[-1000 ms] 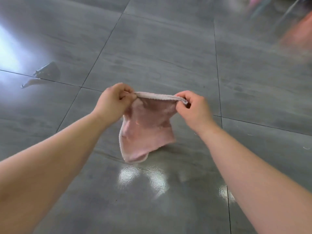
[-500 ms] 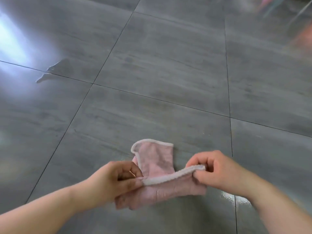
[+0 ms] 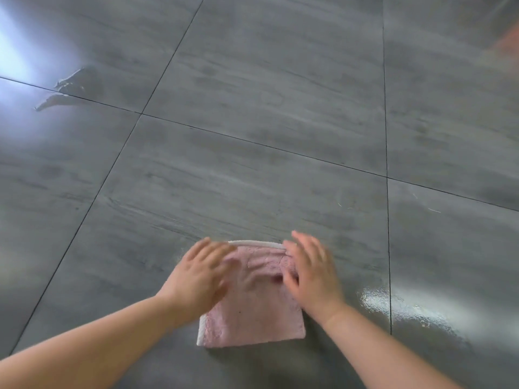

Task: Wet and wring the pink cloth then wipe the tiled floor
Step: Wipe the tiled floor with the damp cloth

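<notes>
Down went the cloth (image 3: 252, 318), now flat on the floor (image 3: 252, 136), with my left hand (image 3: 196, 276) and right hand (image 3: 311, 273) pressing it, fingers straight; next I think I push it to wipe.

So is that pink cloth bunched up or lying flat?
Flat: the cloth lies spread on the floor, left hand and right hand on it.

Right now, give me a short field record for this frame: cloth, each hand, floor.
pink cloth: flat on the tiled floor, white trim at far and left edges
left hand: open, fingers straight, on the cloth's left side, motion-blurred
right hand: open, fingers straight, on the cloth's right side
shiny patch: on the tiles right of the cloth
</notes>
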